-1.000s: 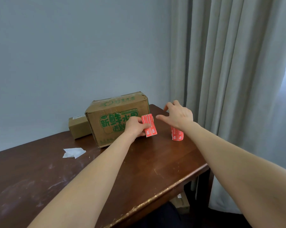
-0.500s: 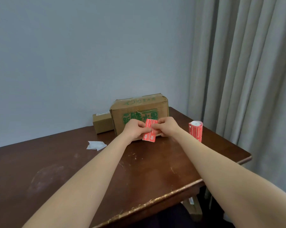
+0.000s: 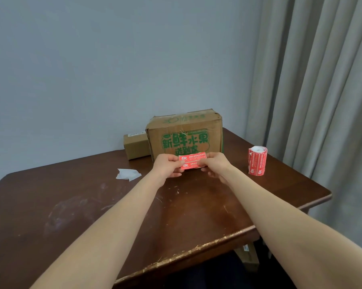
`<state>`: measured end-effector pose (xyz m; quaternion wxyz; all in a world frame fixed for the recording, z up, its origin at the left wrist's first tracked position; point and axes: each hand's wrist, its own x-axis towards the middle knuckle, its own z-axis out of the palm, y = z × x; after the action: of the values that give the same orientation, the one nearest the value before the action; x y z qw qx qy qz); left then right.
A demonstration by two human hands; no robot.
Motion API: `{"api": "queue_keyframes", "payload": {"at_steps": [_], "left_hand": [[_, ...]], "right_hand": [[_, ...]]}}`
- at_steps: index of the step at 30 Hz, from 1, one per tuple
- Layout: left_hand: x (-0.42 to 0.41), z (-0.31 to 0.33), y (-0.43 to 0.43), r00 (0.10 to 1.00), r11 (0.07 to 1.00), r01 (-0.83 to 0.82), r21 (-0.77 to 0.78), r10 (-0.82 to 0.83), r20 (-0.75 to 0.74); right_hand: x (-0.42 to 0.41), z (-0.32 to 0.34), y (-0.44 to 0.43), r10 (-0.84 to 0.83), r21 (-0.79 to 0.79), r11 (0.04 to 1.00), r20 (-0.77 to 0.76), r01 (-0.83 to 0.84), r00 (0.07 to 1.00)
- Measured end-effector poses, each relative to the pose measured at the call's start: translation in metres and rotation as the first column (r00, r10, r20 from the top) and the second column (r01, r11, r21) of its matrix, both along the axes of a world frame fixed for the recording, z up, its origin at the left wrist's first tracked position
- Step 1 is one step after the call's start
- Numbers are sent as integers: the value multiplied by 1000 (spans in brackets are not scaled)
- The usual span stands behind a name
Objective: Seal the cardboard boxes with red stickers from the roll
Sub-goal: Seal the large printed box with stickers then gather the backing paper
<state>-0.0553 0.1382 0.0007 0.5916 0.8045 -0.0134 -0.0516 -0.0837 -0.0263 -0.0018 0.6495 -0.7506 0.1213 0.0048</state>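
Note:
A large cardboard box (image 3: 184, 132) with green printing stands at the back of the dark wooden table (image 3: 196, 209). A smaller plain cardboard box (image 3: 135, 146) lies behind it on the left, against the wall. In front of the large box I hold a red sticker strip (image 3: 192, 160) level between both hands. My left hand (image 3: 168, 166) pinches its left end and my right hand (image 3: 216, 164) pinches its right end. The roll of red stickers (image 3: 257, 160) stands upright on the table to the right of my hands.
Crumpled white backing paper (image 3: 128, 174) lies on the table to the left of my hands. A grey wall rises behind the boxes. Grey curtains (image 3: 313, 80) hang at the right. The table's worn front edge (image 3: 186, 255) runs close to me.
My right hand left the roll and joined my left hand on the sticker strip. The strip has turned from upright to level. My view has shifted, so the boxes sit more central.

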Motion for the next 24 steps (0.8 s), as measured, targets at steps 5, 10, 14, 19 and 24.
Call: {"api": "queue_keyframes", "payload": {"at_steps": [5,10,14,19,24], "left_hand": [[3,-4,-3,999,1000,29,-2,-29,-18],[4,-8,-3,995,997,79,-25,-81,-66],[4,-11,-2,992,996,74,-55,-80,-97],[4,-16,-3,992,997,56,-56,-62,-108],[2,-20,-7,992,998,40,-56,-46,-118]], "right_hand": [[-2,-4,-3,-6,49,999,-8,7,1000],[2,-10,-6,-56,103,993,-48,61,997],[5,-16,-5,-54,110,992,-88,64,995],[11,-25,-4,-74,97,992,-110,85,991],[11,-30,-5,-66,86,994,-80,73,995]]}}
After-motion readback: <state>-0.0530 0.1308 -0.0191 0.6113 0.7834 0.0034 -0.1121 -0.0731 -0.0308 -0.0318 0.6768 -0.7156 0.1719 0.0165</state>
